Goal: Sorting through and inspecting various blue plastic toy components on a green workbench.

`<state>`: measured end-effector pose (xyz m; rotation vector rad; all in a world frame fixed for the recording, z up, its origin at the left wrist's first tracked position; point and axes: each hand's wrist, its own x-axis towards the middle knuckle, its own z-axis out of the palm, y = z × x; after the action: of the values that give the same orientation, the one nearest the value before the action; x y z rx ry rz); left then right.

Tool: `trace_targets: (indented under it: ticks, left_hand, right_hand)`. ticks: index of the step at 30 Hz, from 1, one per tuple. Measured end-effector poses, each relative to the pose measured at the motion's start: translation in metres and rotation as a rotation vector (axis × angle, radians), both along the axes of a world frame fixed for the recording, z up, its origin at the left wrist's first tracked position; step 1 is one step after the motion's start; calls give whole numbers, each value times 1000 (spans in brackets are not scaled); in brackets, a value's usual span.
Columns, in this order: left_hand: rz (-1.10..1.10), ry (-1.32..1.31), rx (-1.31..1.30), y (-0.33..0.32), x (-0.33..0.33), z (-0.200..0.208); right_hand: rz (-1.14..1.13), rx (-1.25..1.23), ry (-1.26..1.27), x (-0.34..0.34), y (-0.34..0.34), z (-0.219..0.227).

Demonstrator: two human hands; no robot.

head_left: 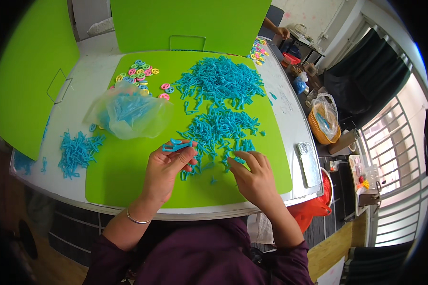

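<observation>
My left hand (164,167) is closed, pinching a blue plastic clip (177,146) between thumb and fingers above the mat. The clip has a hooked, curved end. My right hand (255,175) is over the near edge of the middle pile of blue plastic pieces (218,124), its fingers bent and apart, touching or close to several pieces. Some of its fingertips are hidden. Behind this pile lies a larger heap of similar blue pieces (221,78). A translucent plastic bag (133,114) with blue pieces in it rests to the left of my left hand.
A green mat (128,183) covers much of the white table. Colourful small rings (139,71) lie at its far left, and another blue pile (77,154) sits at its left edge. A phone-like object (309,164) lies at right. Green panels (188,23) stand behind. Another person's hand (284,33) shows far off.
</observation>
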<state>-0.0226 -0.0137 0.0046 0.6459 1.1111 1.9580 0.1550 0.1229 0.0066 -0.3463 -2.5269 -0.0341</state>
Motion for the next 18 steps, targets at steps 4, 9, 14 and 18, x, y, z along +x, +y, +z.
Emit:
trace_targets:
  ticks: [4, 9, 14, 18]
  left_hand:
    - [11, -5, 32, 1, 0, 0]
    - [11, -26, 59, 0, -1, 2]
    - [23, -23, 50, -1, -3, 0]
    - [20, 3, 29, -1, -3, -1]
  right_hand:
    - [235, -61, -116, -26, -7, -3]
    - [251, -44, -229, -52, -19, -18]
    - [96, -100, -343, -18, -15, -6]
    - [68, -165, -319, 3, 1, -2]
